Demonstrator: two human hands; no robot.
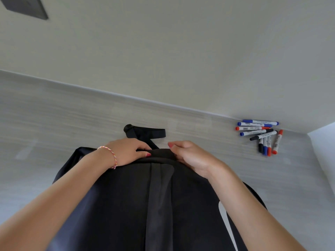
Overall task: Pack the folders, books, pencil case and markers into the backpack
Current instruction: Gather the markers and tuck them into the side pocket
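A black backpack (141, 201) stands on the pale wood-grain table (54, 120) right in front of me, its top edge facing away. My left hand (126, 151), with a braided bracelet at the wrist, grips the top edge of the backpack on the left. My right hand (188, 156) pinches the same top edge on the right, fingers curled. A black strap loop (146, 133) lies on the table just beyond the hands. Several markers (262, 136) with blue, red and black caps lie in a loose pile at the far right. No folders, books or pencil case are in view.
A plain light wall (181, 51) rises directly behind the table. A dark panel (25, 6) sits on the wall at top left. A white surface (324, 151) borders the table's right end.
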